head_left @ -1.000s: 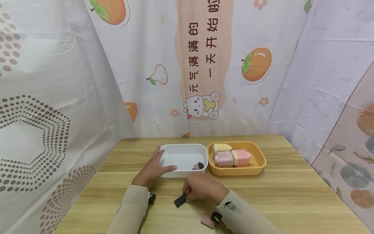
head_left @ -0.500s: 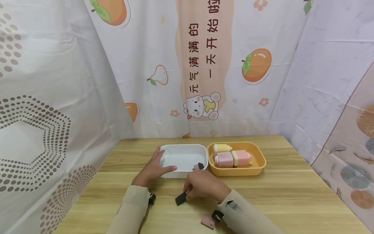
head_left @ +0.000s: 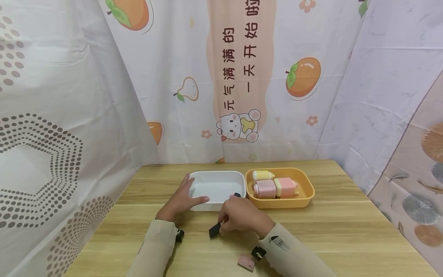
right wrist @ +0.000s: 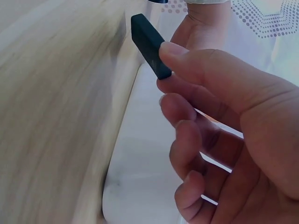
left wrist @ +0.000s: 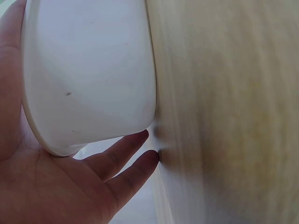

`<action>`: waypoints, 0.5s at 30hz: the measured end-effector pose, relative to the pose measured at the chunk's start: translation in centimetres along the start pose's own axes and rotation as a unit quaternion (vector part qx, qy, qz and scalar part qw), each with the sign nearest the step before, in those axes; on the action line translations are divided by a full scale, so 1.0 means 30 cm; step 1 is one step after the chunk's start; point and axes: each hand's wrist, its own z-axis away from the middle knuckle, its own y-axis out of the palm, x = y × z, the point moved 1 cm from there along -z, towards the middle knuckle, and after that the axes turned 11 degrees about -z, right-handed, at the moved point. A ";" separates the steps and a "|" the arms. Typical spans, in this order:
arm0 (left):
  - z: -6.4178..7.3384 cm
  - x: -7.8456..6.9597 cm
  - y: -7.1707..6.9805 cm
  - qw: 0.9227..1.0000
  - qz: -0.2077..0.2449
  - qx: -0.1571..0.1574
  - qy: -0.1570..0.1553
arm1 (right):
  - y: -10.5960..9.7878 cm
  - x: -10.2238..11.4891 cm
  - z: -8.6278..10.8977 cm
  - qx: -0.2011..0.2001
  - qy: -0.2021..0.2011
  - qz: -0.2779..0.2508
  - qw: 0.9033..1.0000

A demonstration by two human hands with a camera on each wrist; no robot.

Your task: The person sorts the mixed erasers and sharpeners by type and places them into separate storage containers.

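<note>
My right hand (head_left: pixel 242 217) pinches a small black rectangular block (head_left: pixel 214 230) between thumb and index finger, just above the wooden table. In the right wrist view the block (right wrist: pixel 148 45) is tilted, and the other fingers are curled loosely without touching it. At the front-left corner of a white plastic bin (head_left: pixel 207 206), my left hand (head_left: pixel 180 198) holds on, its thumb over the rim and its fingers along the outside. A dark piece (head_left: pixel 237 195) shows inside the bin's front-right corner, partly hidden by my right hand. Near my right wrist lies a flat pink block (head_left: pixel 246 262).
Touching the white bin on its right is an orange-yellow bin (head_left: pixel 306 188). In it lie a yellow bottle (head_left: pixel 263 175), a mauve-pink bottle (head_left: pixel 265 188) and a coral-pink bottle (head_left: pixel 286 187). Patterned cloth hangs behind and beside the wooden table (head_left: pixel 328 231).
My right hand has shifted slightly away from me with the black block, which now tilts more steeply. It covers more of the pieces in the white bin. The left hand stays put.
</note>
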 end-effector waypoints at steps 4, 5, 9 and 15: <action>0.002 -0.002 -0.001 1.000 0.001 -0.001 -0.003 | -0.005 -0.005 0.001 -0.015 0.000 -0.004 1.000; 0.002 -0.003 -0.001 1.000 0.001 -0.001 -0.004 | -0.007 -0.007 0.001 -0.018 0.002 -0.007 1.000; 0.005 -0.005 -0.001 1.000 -0.001 -0.002 -0.005 | -0.016 -0.008 0.003 -0.027 0.008 -0.016 0.999; 0.004 -0.001 0.000 1.000 -0.003 -0.003 -0.008 | -0.035 -0.005 0.006 -0.042 0.004 -0.023 0.999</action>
